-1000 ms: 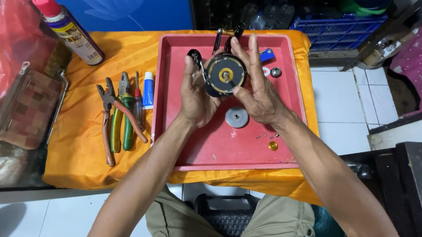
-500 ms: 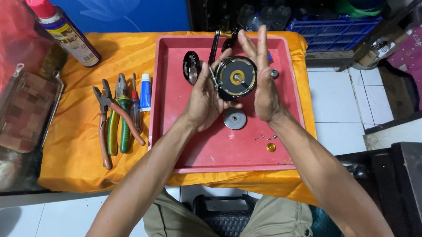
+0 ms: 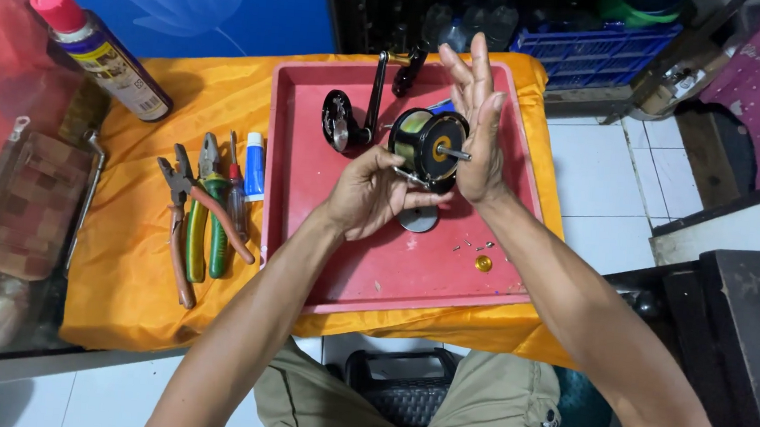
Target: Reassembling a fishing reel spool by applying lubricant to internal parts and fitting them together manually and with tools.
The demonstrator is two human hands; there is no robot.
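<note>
A black fishing reel spool [image 3: 425, 143] wound with greenish line and showing an orange centre is held above the red tray [image 3: 306, 244]. My left hand [image 3: 368, 193] grips it from below and left. My right hand [image 3: 477, 122] has its fingers spread flat, the palm pressed against the spool's right side where a metal shaft sticks out. In the tray behind lie a black side plate with crank handle [image 3: 351, 113], a silver round disc [image 3: 419, 219] under my hands, a small gold part [image 3: 483, 263] and tiny screws [image 3: 476, 245].
An orange cloth [image 3: 155, 117] covers the table. Pliers and cutters [image 3: 197, 214], a screwdriver and a small blue tube [image 3: 255, 165] lie left of the tray. A spray can [image 3: 97, 51] stands at far left, a patterned case [image 3: 28, 207] beside it. Tiled floor and blue crate lie to the right.
The spool has turned so its side now faces right. My right hand opened from a grip into a flat palm against it. The side plate with handle now lies in the tray.
</note>
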